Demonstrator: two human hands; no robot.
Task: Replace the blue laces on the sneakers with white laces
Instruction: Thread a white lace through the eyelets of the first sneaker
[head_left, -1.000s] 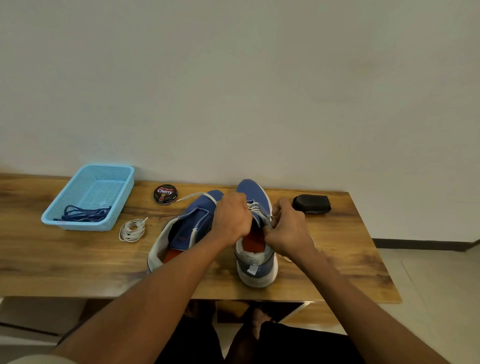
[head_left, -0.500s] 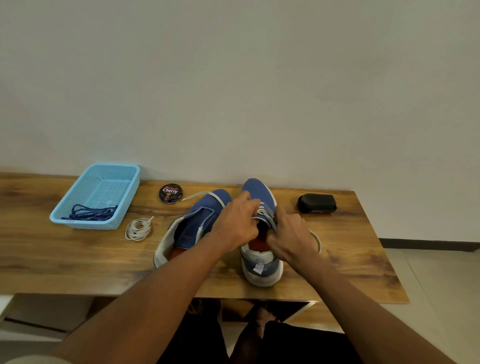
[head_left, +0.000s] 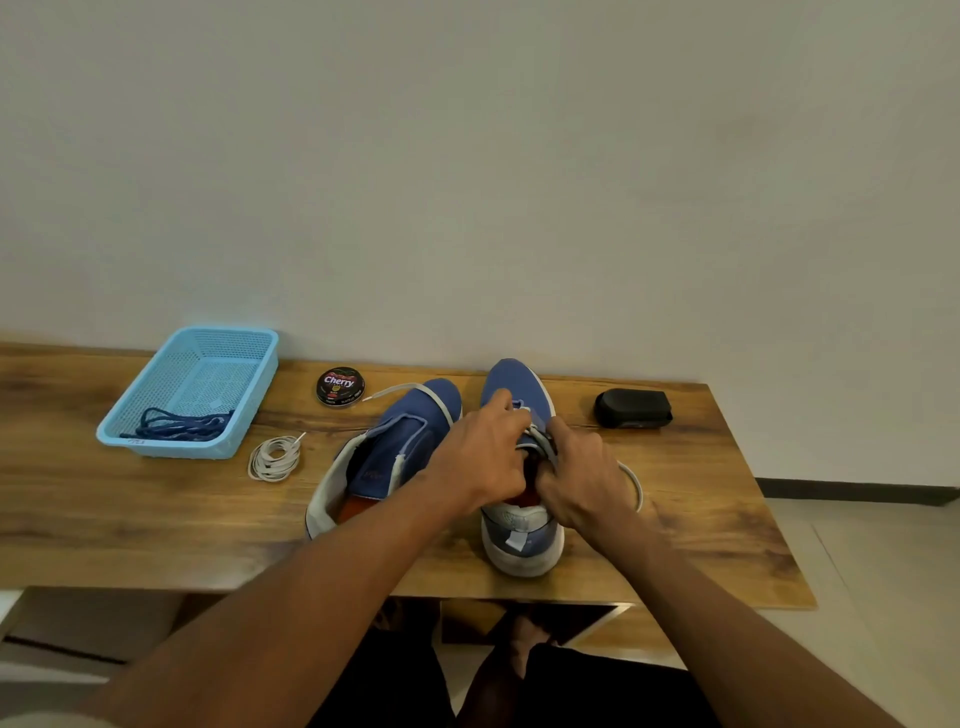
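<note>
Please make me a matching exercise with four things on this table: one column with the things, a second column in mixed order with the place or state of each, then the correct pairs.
Things:
1. blue laces
2. coiled white lace
3. polish tin
4. black case

Places or states:
A. on the table to the right of both sneakers
B. in the light blue basket
C. on the bare table between the basket and the left sneaker
D. near the wall, just beyond the left sneaker's toe

Pairs: 1-B, 2-C, 3-D, 4-A
</note>
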